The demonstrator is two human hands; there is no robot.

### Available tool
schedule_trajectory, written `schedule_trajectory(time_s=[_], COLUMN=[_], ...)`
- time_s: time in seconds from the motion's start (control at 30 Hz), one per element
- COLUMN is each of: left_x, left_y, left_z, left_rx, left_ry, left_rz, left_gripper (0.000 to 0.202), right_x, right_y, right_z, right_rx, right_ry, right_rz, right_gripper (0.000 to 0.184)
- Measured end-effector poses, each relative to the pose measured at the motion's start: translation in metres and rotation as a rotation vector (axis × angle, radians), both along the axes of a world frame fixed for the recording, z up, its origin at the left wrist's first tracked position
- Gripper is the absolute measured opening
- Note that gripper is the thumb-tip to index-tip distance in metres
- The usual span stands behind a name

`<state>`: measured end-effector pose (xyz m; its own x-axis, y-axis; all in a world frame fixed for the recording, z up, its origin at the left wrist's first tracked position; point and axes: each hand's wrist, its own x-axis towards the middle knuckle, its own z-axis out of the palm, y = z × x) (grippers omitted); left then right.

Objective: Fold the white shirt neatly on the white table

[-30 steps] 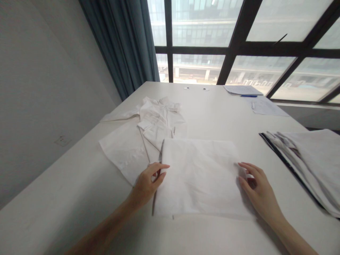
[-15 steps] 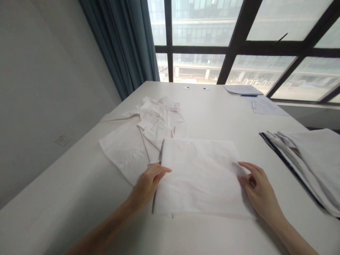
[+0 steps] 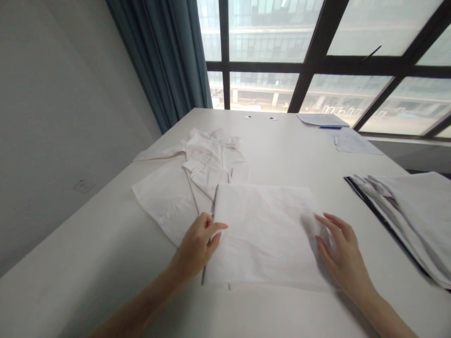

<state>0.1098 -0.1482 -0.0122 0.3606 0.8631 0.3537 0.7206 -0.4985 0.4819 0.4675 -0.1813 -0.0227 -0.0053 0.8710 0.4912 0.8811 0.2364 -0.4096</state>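
Right hand (image 3: 340, 251) apparently flat on cloth (image 3: 264, 230)

1. The folded cloth (image 3: 264, 234) lies mid-frame on the table (image 3: 105, 263).
2. The spread garment (image 3: 197, 173) lies to its upper left, partly under it.
3. The fabric stack (image 3: 412, 211) sits at the right edge.
4. The papers (image 3: 338, 134) lie upper right.

Folded white cloth (image 3: 264, 234), soft matt weave with faint creases, rumpled white cotton shirt (image 3: 207, 162), smooth matt white table (image 3: 88, 263), heavy blue-grey fabric curtain (image 3: 165, 56), thin paper sheets (image 3: 352, 141)
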Motion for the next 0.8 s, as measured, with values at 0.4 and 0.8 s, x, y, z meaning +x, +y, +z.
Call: schedule_trajectory(time_s=[0.4,0.8], left_x=[0.007,0.007], left_y=[-0.008,-0.016], left_z=[0.005,0.015], left_rx=[0.001,-0.057], left_ry=[0.255,0.263], left_rz=[-0.382,-0.558], left_gripper=[0.046,0.061], right_x=[-0.034,-0.031], right_y=[-0.013,-0.013], right_z=[0.021,0.017], right_rx=[-0.199,-0.185], right_ry=[-0.297,-0.277], right_rz=[0.757,0.759], right_gripper=[0.044,0.053])
